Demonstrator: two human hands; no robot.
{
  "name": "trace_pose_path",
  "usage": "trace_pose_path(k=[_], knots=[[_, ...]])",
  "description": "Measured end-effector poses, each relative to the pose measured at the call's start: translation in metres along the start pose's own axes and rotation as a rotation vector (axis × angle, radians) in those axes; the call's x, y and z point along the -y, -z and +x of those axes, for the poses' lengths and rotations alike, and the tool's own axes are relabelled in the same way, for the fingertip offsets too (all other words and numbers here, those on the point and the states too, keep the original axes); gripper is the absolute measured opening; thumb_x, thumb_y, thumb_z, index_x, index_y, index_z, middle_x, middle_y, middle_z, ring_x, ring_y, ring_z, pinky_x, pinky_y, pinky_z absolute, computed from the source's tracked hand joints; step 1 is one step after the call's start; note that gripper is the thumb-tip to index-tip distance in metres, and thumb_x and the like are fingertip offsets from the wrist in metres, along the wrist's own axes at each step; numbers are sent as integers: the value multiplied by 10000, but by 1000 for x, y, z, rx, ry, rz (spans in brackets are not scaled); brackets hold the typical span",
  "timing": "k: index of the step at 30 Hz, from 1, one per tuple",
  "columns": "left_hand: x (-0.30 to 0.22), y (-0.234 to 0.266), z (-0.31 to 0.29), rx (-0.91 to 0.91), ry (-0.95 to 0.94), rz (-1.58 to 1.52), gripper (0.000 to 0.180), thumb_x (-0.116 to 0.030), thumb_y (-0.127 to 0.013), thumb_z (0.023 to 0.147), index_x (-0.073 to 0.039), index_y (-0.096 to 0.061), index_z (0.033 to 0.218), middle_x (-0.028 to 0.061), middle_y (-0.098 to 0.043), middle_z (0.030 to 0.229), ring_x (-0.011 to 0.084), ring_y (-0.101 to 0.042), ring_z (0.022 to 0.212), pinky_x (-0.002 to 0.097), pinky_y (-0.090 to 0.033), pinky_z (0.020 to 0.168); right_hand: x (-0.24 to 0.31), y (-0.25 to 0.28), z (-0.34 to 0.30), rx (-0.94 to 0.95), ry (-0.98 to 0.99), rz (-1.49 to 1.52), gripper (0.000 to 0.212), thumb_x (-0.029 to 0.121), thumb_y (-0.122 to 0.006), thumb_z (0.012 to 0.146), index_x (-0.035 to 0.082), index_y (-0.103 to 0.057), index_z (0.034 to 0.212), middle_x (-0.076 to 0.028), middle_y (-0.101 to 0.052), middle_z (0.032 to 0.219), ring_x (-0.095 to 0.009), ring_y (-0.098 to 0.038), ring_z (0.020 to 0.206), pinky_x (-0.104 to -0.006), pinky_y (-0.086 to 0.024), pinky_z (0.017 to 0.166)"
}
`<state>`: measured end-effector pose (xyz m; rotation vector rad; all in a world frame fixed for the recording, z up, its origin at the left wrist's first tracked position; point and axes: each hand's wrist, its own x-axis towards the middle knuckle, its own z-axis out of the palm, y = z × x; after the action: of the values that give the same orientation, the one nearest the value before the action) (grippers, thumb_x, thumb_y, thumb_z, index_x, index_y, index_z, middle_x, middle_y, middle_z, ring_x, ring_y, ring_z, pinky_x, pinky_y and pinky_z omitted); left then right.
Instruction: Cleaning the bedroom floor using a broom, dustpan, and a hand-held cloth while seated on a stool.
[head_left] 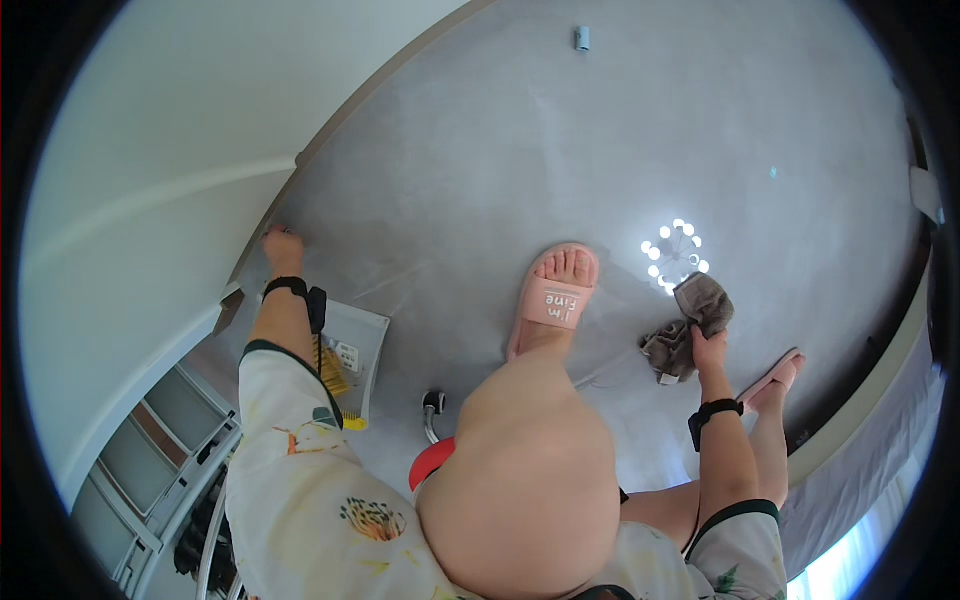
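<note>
My right hand (710, 346) grips a brown-grey cloth (705, 303), bunched above the floor on the right. Part of the cloth hangs to the left of the fingers, with a small white tag at its lower edge. My left hand (283, 245) is stretched out to the far left, close to the foot of the wall. Its fingers are curled in, and whatever they may hold is hidden. Below that hand, partly behind my left forearm, stands a pale container (377, 345) with yellow, comb-like pieces and a small white piece in it.
A small blue cylinder (583, 39) lies on the grey floor (480, 150) far ahead. Between my legs show a red seat (431, 464) and a chrome caster leg (433, 408). White drawers (170, 420) stand at lower left. A pale curtain (850, 500) hangs at lower right.
</note>
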<state>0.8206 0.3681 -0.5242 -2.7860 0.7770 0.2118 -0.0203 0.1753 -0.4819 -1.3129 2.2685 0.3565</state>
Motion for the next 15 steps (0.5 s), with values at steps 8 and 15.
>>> trace_pose_path(k=[8,15], knots=[[-303,98,-81,-283,-680,-533,228,-127,-494,908,-125,-623,1096,147,-646,991,366,-586,978,436,-471,845,5,15,-7,48,9,-72,805,429,-697,764,-46,-354,1317,-301,-485,1245,-442,-490,1154,-457,-407,989],[-522,108,-60,60,-453,-785,208,-203,-450,957,-123,-611,1062,191,-613,1070,397,-584,963,462,-473,837,17,16,-14,111,29,-101,838,458,-682,779,-25,-280,1333,-263,-438,1226,-430,-529,1085,-462,-451,922]])
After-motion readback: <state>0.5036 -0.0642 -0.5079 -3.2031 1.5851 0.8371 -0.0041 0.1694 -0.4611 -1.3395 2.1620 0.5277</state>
